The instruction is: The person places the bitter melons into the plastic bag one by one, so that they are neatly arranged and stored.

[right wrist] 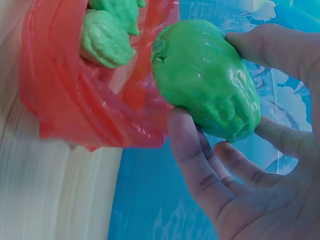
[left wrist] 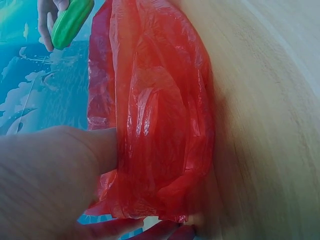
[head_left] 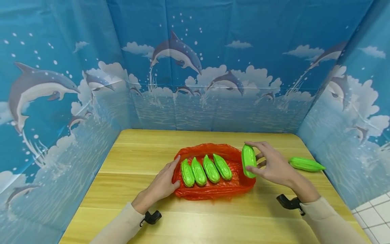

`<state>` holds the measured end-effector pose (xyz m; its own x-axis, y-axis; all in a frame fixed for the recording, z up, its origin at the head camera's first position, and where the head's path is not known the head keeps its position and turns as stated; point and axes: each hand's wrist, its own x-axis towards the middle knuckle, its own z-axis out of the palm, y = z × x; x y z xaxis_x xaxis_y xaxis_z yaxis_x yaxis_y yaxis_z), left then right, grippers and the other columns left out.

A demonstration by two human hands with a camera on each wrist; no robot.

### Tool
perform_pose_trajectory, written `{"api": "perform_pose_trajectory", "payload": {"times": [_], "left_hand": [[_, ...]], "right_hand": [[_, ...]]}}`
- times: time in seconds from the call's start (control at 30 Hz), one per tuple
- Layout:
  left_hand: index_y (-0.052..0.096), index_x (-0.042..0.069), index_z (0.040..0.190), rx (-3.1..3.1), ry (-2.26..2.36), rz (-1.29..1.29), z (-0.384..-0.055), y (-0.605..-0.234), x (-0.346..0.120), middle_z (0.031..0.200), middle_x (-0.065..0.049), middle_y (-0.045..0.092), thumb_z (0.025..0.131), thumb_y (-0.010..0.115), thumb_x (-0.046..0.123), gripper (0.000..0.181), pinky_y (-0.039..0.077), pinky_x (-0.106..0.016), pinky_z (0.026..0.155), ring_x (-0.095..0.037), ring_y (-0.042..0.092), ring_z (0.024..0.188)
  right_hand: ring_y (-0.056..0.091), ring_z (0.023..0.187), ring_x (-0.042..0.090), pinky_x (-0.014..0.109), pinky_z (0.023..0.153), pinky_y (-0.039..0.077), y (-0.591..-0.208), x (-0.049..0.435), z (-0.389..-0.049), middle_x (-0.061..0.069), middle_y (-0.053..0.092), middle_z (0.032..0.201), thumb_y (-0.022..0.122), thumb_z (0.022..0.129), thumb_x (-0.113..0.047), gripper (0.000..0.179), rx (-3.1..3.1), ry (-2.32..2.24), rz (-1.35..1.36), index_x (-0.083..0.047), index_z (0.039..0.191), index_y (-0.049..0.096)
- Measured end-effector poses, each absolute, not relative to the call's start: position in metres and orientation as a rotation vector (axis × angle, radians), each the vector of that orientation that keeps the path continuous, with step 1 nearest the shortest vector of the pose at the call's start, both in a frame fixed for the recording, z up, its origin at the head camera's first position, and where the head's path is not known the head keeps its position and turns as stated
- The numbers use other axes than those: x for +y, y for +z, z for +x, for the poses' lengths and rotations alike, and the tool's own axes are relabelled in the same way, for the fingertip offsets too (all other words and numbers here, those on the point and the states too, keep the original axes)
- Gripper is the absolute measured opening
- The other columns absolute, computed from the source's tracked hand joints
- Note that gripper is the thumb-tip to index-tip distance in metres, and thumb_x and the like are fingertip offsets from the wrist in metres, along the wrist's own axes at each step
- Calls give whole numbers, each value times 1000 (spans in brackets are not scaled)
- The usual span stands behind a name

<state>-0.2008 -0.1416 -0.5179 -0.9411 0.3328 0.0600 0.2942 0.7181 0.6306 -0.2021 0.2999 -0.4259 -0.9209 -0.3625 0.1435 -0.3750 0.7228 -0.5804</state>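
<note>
A red plastic bag point(head_left: 210, 194) lies spread open on the table, with several lumpy green bitter melons point(head_left: 199, 172) side by side in it. My left hand point(head_left: 161, 179) holds the bag's left edge; in the left wrist view its thumb point(left wrist: 102, 147) lies against the red film and the fingertips show lower down, partly hidden. Over the bag's right end, my right hand point(head_left: 272, 166) grips another bitter melon point(head_left: 248, 161) between thumb and fingers. The right wrist view shows this melon point(right wrist: 205, 80) end-on, apart from the bag point(right wrist: 65, 85).
One more bitter melon point(head_left: 306, 164) lies on the wooden table point(head_left: 131, 189) near its right edge, beyond the right wrist. A blue curtain point(head_left: 213, 112) printed with dolphins encloses the table at the back and sides. Black straps point(head_left: 152, 217) sit on both wrists.
</note>
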Motion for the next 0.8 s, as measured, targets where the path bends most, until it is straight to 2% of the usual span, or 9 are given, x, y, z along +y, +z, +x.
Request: {"api": "perform_pose_trajectory", "payload": {"times": [0.33, 0.47, 0.8], "left_hand": [[25, 14, 188, 2847, 1038, 510, -198, -516, -140, 182, -28, 46, 104, 81, 4, 101, 56, -66, 127, -50, 56, 162], [26, 14, 188, 2854, 1039, 515, -198, -516, -139, 181, -28, 47, 104, 82, 3, 101, 56, -66, 128, -49, 56, 162], [26, 15, 188, 2852, 1033, 511, -197, -515, -138, 181, -27, 48, 103, 83, 4, 103, 57, -66, 126, -49, 57, 161]], "right_hand": [[75, 119, 31, 41, 89, 72, -426, 285, -207, 21, 55, 165, 91, 104, -38, 89, -2903, 1005, 690, -21, 179, 46], [75, 120, 31, 38, 87, 71, -430, 281, -209, 20, 55, 164, 91, 104, -38, 89, -2901, 994, 714, -21, 179, 46], [74, 117, 29, 45, 88, 70, -436, 269, -214, 19, 58, 161, 90, 105, -38, 87, -2884, 974, 768, -19, 178, 46]]}}
